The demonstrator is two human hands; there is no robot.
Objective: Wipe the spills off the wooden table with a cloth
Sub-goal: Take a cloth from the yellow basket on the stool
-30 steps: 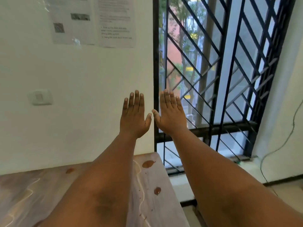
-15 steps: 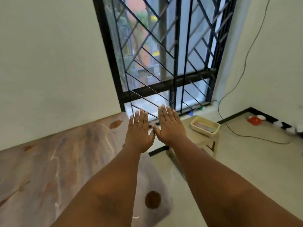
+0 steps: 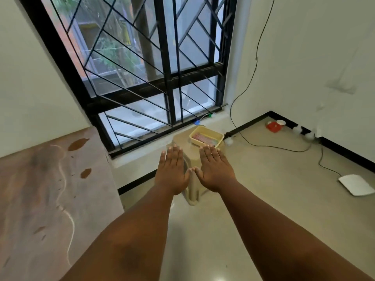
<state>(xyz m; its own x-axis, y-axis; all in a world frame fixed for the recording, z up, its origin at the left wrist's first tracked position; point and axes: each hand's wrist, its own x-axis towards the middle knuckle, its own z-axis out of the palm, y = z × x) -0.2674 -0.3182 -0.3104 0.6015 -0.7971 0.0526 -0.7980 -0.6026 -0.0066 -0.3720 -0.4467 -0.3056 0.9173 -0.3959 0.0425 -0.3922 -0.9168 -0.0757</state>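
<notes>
Still nothing in either hand: left hand (image 3: 172,173) and right hand (image 3: 215,169) are held out flat, backs up, fingers straight and together, thumbs nearly touching. They hover over the floor (image 3: 263,209) in front of a beige stool (image 3: 191,191), not over the table (image 3: 40,199). Judgement: this looks like a start pose, both palms shown to the camera before any reach, so the wiping is not yet begun.

Table is at the left, wood-grain top, its right edge well apart from both hands. At least 2 brown spills show near its far right corner: spill 1 (image 3: 78,144) by the wall, spill 2 (image 3: 85,173) nearer the edge. Small dark specks lie further down the top; cannot tell if wet.

No loose cloth is plainly visible. A yellow tray (image 3: 218,136) sits on the stool just beyond the right fingertips, with something pink-patterned inside; it may be the cloth, too blurred to say.

Around: barred window (image 3: 166,78) behind the stool, black cable (image 3: 253,78) hanging down the wall and trailing over the floor, white flat thing (image 3: 356,184) on the floor at right, red item (image 3: 274,126) by the skirting.

In the way: nothing between hands and tray. Reaching the spills means swinging left across the table edge.
</notes>
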